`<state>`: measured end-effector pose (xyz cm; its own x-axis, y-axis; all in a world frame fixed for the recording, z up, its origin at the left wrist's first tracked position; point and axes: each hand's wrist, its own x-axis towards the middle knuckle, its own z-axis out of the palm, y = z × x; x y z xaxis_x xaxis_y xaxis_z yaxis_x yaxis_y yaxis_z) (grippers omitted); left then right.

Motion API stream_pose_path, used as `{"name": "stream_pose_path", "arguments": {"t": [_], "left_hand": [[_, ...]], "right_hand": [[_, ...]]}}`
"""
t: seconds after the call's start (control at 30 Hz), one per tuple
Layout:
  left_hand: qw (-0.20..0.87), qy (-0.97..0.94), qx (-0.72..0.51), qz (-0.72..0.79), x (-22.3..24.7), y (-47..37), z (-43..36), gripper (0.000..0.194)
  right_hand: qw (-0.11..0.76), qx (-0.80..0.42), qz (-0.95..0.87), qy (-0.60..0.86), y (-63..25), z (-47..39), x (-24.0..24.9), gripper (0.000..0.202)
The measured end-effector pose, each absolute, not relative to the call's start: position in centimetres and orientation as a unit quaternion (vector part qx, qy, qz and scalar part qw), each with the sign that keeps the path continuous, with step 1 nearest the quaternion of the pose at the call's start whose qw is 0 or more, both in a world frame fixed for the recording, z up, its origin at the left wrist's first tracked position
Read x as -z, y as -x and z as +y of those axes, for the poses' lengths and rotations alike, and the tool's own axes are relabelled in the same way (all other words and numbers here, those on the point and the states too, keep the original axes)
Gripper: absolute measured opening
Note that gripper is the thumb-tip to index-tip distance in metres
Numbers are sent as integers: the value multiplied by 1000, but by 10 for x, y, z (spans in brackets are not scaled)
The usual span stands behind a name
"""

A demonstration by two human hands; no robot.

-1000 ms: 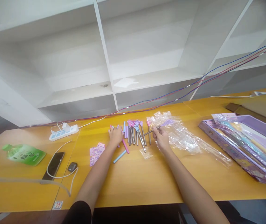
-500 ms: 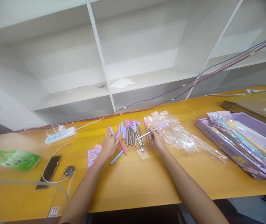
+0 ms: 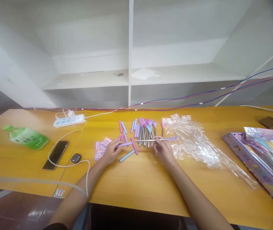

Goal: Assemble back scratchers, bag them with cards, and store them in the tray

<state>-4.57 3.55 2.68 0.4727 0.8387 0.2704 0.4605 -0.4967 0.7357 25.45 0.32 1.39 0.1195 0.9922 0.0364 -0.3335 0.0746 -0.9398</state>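
My left hand [image 3: 112,151] pinches a purple tube [image 3: 125,144] that points to the right. In my right hand [image 3: 162,149] is a metal rod [image 3: 146,140] with a purple hand-shaped end, held level, its bare tip near the tube but apart from it. Behind the rod lie several metal sticks with pink, purple and blue hand-shaped ends [image 3: 149,127]. Loose pink, blue and purple tubes lie around my left hand, among them a pink tube [image 3: 134,146] and a blue tube [image 3: 127,156]. Small printed cards [image 3: 99,150] are beside my left hand.
Clear plastic bags [image 3: 198,143] spread right of my right hand. A purple box [image 3: 251,163] of wrapped items stands at far right. To the left are a green bottle [image 3: 28,137], phone [image 3: 56,155], black mouse [image 3: 76,157], white cable and power strip [image 3: 69,121].
The camera view has turned. My left hand now holds the purple tube out to the right, and the rod in my right hand has turned from slanted to nearly level.
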Motion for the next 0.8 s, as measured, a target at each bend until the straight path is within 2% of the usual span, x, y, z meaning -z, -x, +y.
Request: {"name": "stream_pose_path", "arguments": {"t": [0.37, 0.6, 0.8], "left_hand": [[288, -819, -320, 380, -30, 40, 25, 27], [278, -803, -331, 410, -30, 45, 27, 29], [276, -814, -331, 389, -30, 50, 28, 27]], "right_hand": [[575, -562, -401, 439, -242, -6, -7, 40], [622, -516, -381, 448, -242, -2, 0, 40], [609, -535, -380, 445, -240, -2, 4, 38]]}}
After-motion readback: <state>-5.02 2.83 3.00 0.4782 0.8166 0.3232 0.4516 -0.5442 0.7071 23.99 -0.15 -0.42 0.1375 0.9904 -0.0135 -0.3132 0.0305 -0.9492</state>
